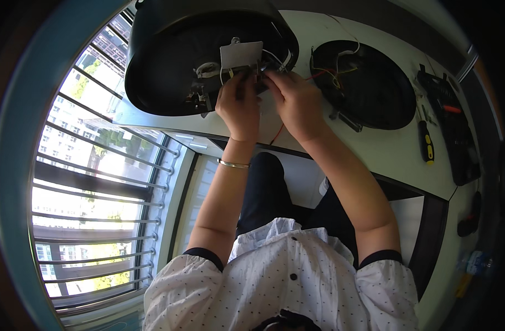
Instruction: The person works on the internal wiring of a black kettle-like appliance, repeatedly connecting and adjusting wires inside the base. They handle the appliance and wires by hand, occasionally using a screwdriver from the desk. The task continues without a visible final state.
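Note:
A large black round appliance housing [164, 55] lies upside down on the white table [385, 149], its inside showing a white plate [241, 53], a metal bracket and several wires. My left hand [238, 102] and my right hand [296, 102] are both at the wiring just below the white plate, fingers pinched on small parts there. What exactly each finger grips is hidden by the hands. A thin bracelet [233, 164] is on my left wrist.
A black round base plate [368, 88] with red, yellow and white wires lies to the right. A yellow-handled screwdriver [426, 142] and a black tool case [454, 129] sit further right. A barred window [98, 182] is on the left.

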Demonstrator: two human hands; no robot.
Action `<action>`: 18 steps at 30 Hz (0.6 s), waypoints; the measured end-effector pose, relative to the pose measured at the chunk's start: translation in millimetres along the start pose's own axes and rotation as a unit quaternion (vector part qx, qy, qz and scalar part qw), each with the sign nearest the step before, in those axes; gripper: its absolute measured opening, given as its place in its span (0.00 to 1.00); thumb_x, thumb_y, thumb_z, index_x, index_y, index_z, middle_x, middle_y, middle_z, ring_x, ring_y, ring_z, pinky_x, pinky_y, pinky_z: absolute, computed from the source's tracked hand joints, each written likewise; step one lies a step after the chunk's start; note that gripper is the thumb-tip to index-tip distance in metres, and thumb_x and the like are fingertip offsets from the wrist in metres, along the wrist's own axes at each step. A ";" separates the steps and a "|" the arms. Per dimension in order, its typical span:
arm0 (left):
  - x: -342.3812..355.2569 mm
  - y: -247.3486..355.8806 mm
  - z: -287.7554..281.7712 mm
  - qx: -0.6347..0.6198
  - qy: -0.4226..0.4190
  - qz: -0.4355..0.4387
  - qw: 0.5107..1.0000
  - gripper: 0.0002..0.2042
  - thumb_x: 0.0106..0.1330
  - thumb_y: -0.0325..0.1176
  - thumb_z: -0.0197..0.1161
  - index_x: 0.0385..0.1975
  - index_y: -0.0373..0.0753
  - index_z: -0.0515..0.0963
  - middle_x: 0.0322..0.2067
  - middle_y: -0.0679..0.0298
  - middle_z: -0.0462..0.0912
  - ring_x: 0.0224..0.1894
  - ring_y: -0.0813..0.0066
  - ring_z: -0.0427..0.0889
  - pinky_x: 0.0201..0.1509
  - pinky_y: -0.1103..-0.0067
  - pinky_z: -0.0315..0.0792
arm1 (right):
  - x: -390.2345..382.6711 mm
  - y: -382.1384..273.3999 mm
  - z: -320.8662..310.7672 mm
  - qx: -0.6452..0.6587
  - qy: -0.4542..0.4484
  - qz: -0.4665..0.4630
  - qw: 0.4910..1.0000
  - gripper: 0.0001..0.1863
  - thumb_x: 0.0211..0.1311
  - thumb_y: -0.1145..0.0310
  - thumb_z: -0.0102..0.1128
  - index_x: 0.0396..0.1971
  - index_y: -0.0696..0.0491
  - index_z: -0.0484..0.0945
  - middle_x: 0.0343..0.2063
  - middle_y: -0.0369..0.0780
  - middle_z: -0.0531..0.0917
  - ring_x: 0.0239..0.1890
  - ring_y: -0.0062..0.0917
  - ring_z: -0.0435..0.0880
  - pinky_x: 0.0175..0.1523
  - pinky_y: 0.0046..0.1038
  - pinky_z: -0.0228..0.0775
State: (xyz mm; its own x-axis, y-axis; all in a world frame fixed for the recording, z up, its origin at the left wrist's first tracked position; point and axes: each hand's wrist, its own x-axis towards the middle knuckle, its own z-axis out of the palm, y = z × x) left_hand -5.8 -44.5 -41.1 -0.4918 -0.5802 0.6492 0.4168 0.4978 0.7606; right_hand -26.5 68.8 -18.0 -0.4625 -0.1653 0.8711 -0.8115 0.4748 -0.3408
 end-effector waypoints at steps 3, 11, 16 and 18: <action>1.9 -8.5 0.2 -0.040 -0.001 -0.001 0.999 0.06 0.56 0.25 0.64 0.32 0.33 0.79 0.24 0.61 0.80 0.19 0.79 0.79 0.19 0.83 0.73 | 2.9 0.7 0.7 -0.012 -0.011 -0.006 1.000 0.08 0.53 0.73 0.61 0.34 0.52 0.79 0.24 0.42 0.80 0.23 0.35 0.81 0.24 0.31 0.72; 0.6 -8.0 1.0 -0.107 0.000 -0.049 0.993 0.05 0.54 0.25 0.66 0.29 0.33 0.79 0.22 0.62 0.81 0.20 0.79 0.80 0.21 0.84 0.74 | 7.0 0.8 0.9 -0.075 -0.042 -0.040 0.996 0.08 0.53 0.71 0.61 0.35 0.48 0.80 0.23 0.39 0.79 0.22 0.33 0.80 0.24 0.30 0.72; 2.4 -13.8 0.8 -0.035 0.018 0.011 0.999 0.06 0.53 0.27 0.68 0.28 0.33 0.80 0.22 0.62 0.82 0.21 0.78 0.81 0.24 0.83 0.74 | 7.5 4.6 4.4 -0.137 -0.052 -0.044 0.988 0.08 0.54 0.70 0.60 0.35 0.46 0.80 0.23 0.38 0.78 0.21 0.32 0.80 0.23 0.29 0.71; 4.4 -11.6 -0.5 -0.025 0.018 0.006 1.000 0.07 0.53 0.28 0.68 0.28 0.32 0.80 0.22 0.61 0.82 0.22 0.78 0.81 0.25 0.83 0.74 | 9.4 4.4 5.3 -0.146 -0.046 -0.048 0.987 0.07 0.55 0.70 0.60 0.35 0.46 0.80 0.23 0.37 0.78 0.21 0.32 0.80 0.23 0.29 0.71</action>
State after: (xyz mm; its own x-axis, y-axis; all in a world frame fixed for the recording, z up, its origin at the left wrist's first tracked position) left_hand -12.5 -53.1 -47.1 -0.4596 -0.5972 0.6574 0.4609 0.4723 0.7513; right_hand -36.3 64.7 -13.2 -0.4297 -0.2924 0.8543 -0.7215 0.6801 -0.1301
